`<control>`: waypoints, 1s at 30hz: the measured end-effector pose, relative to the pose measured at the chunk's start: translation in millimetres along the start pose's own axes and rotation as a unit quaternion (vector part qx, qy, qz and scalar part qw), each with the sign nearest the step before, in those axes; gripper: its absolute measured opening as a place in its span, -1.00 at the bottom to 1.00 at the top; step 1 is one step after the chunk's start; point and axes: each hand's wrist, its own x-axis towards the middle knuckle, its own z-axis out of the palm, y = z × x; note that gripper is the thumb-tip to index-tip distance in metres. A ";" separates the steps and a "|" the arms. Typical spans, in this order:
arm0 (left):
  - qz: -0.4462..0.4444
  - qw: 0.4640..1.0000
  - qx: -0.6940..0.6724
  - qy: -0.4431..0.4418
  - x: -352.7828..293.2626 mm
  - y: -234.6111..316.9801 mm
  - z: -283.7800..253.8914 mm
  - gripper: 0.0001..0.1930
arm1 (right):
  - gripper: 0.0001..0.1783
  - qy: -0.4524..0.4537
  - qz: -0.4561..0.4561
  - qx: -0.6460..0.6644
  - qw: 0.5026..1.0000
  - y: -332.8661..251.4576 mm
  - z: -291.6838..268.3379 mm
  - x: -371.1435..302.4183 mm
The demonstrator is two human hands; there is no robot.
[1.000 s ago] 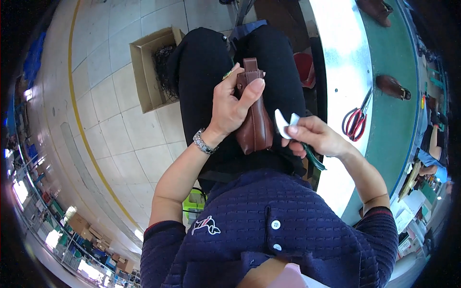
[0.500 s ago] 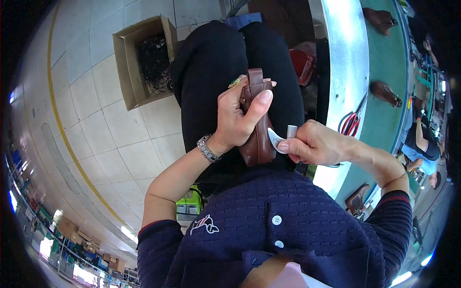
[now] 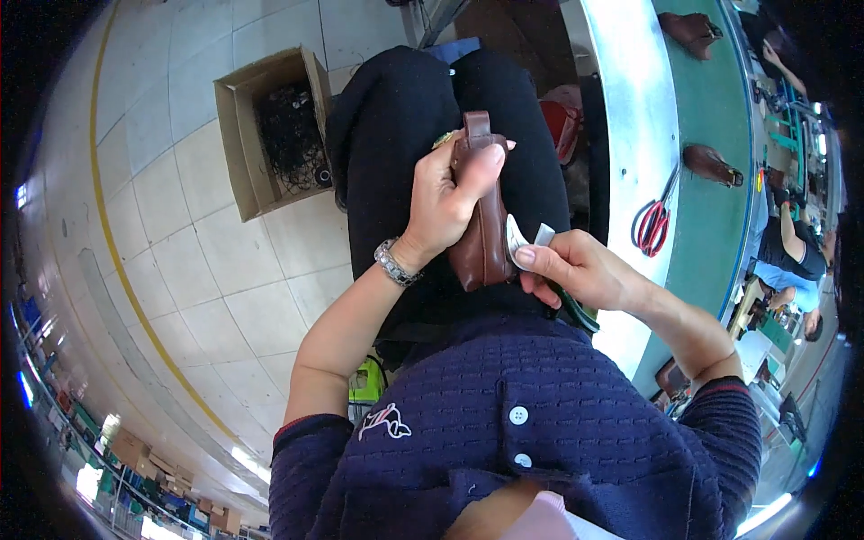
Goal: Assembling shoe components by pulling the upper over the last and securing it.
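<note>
Over lap [image 3: 387, 144], seamed leather piece [image 3: 488, 243]

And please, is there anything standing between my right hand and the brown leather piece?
Only the pale curved tool in your right hand: its tip lies at the right side of the brown leather piece; contact is unclear. Nothing else visible stands between them.

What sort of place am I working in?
Probably a leather workshop: brown leather pieces spaced along a long, flat green surface, and red-handled metal scissors on a shiny silver metal ledge.
</note>
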 end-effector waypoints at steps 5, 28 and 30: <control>-0.002 1.000 0.012 -0.016 -4.2 4.1 5.2 -0.72 | -0.53 0.006 -0.098 0.175 0.980 30.5 0.9 4.2; 0.053 0.999 0.009 -0.006 0.1 -4.5 -6.3 -0.70 | -0.52 0.015 0.033 0.006 0.999 -36.0 -2.8 7.2; 0.052 0.999 0.003 -0.002 -0.2 -4.8 -6.1 -0.71 | -0.53 0.058 -0.002 -0.059 0.997 -31.2 3.4 5.6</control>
